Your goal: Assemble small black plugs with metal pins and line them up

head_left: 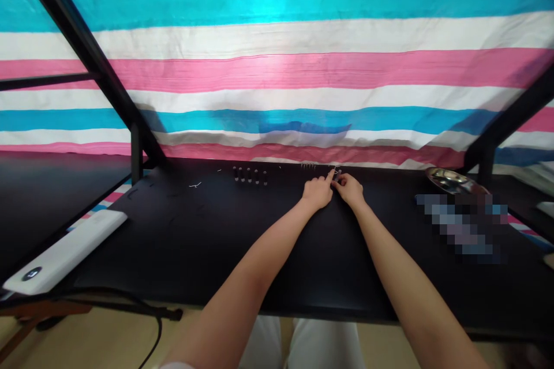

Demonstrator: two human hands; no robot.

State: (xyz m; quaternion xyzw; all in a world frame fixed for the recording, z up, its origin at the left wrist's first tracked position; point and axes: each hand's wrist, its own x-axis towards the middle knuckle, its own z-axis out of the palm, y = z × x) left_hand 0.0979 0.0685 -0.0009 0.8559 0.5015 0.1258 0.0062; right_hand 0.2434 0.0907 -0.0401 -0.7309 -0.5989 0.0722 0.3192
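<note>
Near the table's far edge, my left hand [319,191] and my right hand [350,189] meet, their fingertips nearly touching. My right hand pinches a small dark cylinder [339,173] between thumb and fingers. On my left hand the index finger points forward against a thin white strand [336,168] by that piece, with the other fingers curled; what they hold, if anything, is hidden. To the left stands a row of several small dark cylinders [249,176] with pale ends. Several thin pale pieces [308,165] are lined up just behind my left hand.
The black table [199,236] carries a long white device [69,251] on its left and a shiny metal dish [454,180] at the right, beside a pixelated patch. A white scrap [195,185] lies left. Black frame bars flank a striped sheet [277,69]; a black cable [158,323] hangs in front.
</note>
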